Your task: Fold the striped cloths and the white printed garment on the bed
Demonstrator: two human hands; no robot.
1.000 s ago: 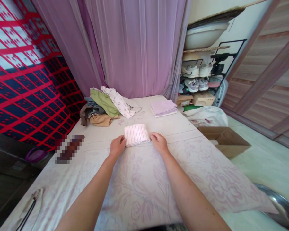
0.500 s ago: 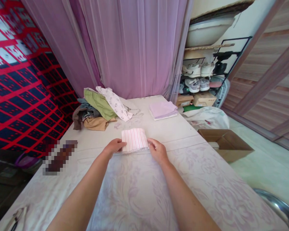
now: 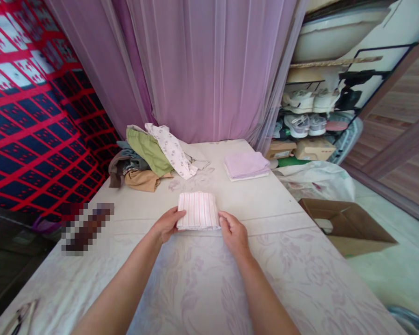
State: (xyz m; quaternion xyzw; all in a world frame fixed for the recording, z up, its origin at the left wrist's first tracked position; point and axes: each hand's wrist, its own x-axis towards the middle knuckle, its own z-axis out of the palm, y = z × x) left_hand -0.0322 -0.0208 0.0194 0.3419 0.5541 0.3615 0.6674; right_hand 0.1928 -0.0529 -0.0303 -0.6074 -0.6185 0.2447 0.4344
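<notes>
A folded cloth [image 3: 198, 210] with pink and white stripes lies in the middle of the bed. My left hand [image 3: 170, 224] pinches its left edge, thumb on top and fingers underneath. At the right edge, my right hand [image 3: 234, 231] grips the near corner between thumb and fingers. Beyond the striped cloth, to the right, rests a folded lilac cloth [image 3: 246, 164] on top of a white one. Back left is a loose heap of clothes: a green garment [image 3: 147, 150], a white printed garment [image 3: 171, 149] and a tan garment [image 3: 143, 180].
The bed [image 3: 202, 288] has a pale floral cover. On the floor to its right stands an open cardboard box [image 3: 363, 228], with a white plastic bag [image 3: 317, 179] behind it. A shoe rack [image 3: 361, 111] holds several shoes. A purple curtain [image 3: 202, 70] hangs at the back.
Both hands keep hold of the striped cloth, which sits slightly nearer and a bit lower in view. The camera view has shifted, moving the box and rack toward the right.
</notes>
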